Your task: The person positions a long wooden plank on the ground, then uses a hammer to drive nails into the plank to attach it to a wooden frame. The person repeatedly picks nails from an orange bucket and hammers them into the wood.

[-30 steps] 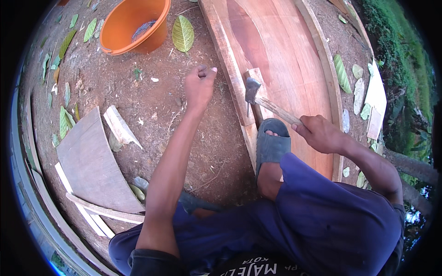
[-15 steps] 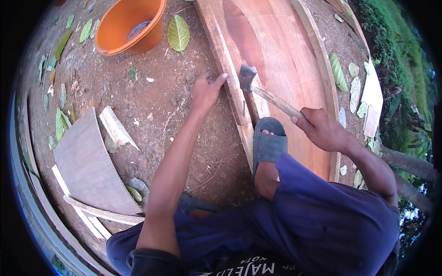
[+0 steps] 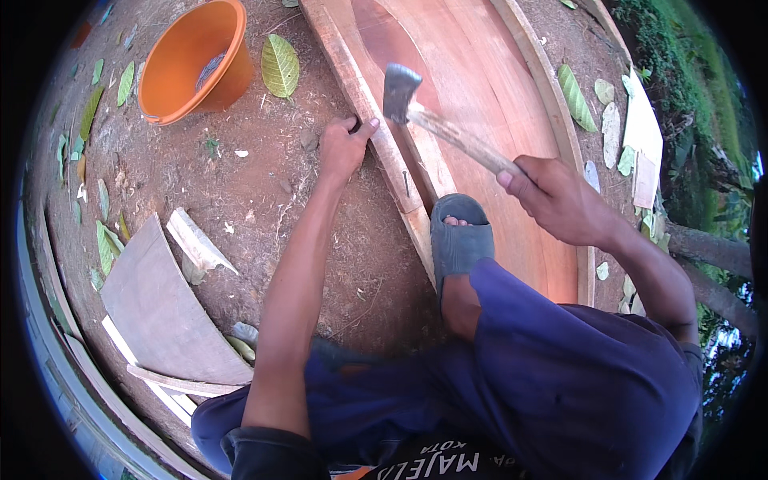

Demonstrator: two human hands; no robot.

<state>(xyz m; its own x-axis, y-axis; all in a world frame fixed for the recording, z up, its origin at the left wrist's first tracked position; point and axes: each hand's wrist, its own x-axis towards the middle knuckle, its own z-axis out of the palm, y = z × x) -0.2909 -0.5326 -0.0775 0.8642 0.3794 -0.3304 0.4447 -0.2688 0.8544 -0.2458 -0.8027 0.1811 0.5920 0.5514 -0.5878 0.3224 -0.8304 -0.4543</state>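
My right hand is wrapped round the wooden handle of a hatchet. Its dark metal head hangs over the inner side of a long wooden strip, which edges a broad reddish plywood panel. With the thumb on top and the fingers curled down its outer side, my left hand grips this strip. A nail sticks up from the strip, nearer to me than my left hand. My sandalled foot rests on the panel beside the strip's near end.
An orange bucket holding thin metal pieces that look like nails stands at the far left. A plywood offcut and a pale wood scrap lie on the dirt at left. Another wooden strip runs along the panel's right side. Large leaves are scattered around.
The hatchet head has moved up and to the left, toward the strip. My left hand keeps its hold on the strip. The whole view has shifted slightly.
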